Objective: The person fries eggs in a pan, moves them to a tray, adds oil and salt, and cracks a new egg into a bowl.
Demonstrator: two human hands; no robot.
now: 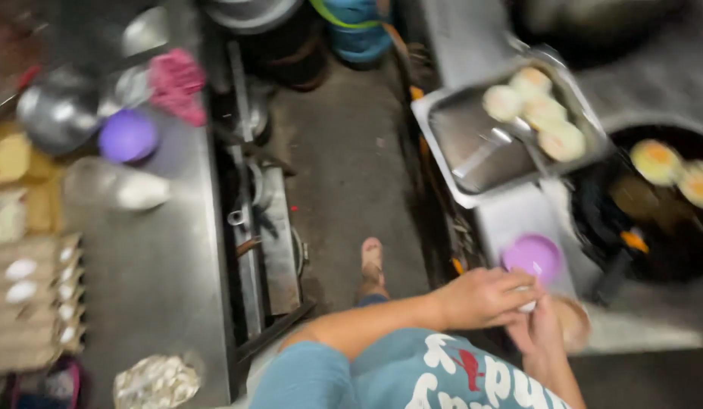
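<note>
My left hand (480, 297) reaches across to the right and closes its fingers on a small white object (527, 306), egg-like but blurred. My right hand (545, 329) meets it from below and touches the same object. Both hands hover just below a purple bowl (533, 257) on a steel surface. A brownish round thing (577, 322) lies beside my right hand; what it is cannot be told.
A metal tray (442, 129) holds several pale round patties (545, 113) and a utensil (480, 151). A dark pan (670, 254) holds two fried eggs (658, 160). On the left steel counter (162, 265) stand egg cartons (22, 280), another purple bowl (128, 136) and a pink cloth (177, 83).
</note>
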